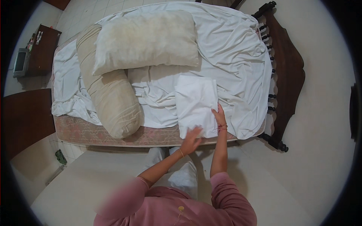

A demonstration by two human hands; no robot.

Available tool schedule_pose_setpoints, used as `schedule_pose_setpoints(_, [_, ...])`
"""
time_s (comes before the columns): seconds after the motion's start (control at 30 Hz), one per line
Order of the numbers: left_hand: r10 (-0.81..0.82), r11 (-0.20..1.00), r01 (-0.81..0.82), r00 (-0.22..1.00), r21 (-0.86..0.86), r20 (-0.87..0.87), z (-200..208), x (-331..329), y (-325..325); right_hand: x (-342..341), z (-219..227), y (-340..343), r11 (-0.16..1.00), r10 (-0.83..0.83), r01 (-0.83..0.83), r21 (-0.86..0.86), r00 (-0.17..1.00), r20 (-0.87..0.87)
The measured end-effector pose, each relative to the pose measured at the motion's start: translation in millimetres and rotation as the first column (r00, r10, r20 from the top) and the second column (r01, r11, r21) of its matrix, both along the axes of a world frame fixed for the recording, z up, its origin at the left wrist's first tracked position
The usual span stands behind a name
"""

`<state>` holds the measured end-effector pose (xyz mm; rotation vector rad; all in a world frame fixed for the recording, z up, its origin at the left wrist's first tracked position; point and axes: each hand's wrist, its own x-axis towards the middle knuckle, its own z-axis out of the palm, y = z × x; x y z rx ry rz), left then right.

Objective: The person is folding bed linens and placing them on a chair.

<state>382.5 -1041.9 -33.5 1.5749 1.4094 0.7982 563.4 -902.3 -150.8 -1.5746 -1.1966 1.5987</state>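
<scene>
A folded white cloth (196, 98), roughly rectangular with slight creases, lies on the near side of the bed. At its near edge is my left hand (191, 140), fingers outstretched and somewhat smeared by motion; it holds nothing. My right hand (220, 116) grips the cloth's right edge, thumb on top and the other fingers along the side, partly hidden. Beneath the cloth, a rumpled white sheet (235, 49) spreads over the patterned mattress (160, 136), whose near side is bare.
A large off-white pillow (147, 39) rests partly across a beige bolster (109, 100) on the bed's left half. Dark wooden bed ends, a headboard (284, 71) at right and a board (30, 122) at left, flank the mattress. A brown cabinet (43, 51) stands at far left.
</scene>
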Motion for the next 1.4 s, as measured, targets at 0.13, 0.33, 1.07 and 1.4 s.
schedule_pose_setpoints(0.13, [0.504, 0.839, -0.543, 0.799, -0.036, -0.328, -82.8, -24.4, -17.2, -2.9, -15.9, -17.8, 0.998, -0.039, 0.036, 0.043, 0.995, 0.088])
schedule_pose_setpoints(0.33, [0.511, 0.689, -0.189, 0.811, -0.699, 0.284, -117.0, -51.9, -29.3, -9.9, 22.2, -40.3, 0.977, -0.214, 0.205, 0.063, 0.946, 0.244])
schedule_pose_setpoints(1.07, [0.699, 0.518, 0.022, 0.565, -0.855, 0.438, -24.2, -91.0, 80.4, -4.8, 38.1, -106.4, 0.836, -0.320, 0.151, -0.527, 0.915, -0.245])
schedule_pose_setpoints(1.4, [0.690, 0.393, 0.251, 0.555, -0.884, 0.465, 114.1, -134.7, 69.9, -51.2, 124.5, -86.5, 0.692, -0.412, -0.006, -0.722, 0.818, -0.401])
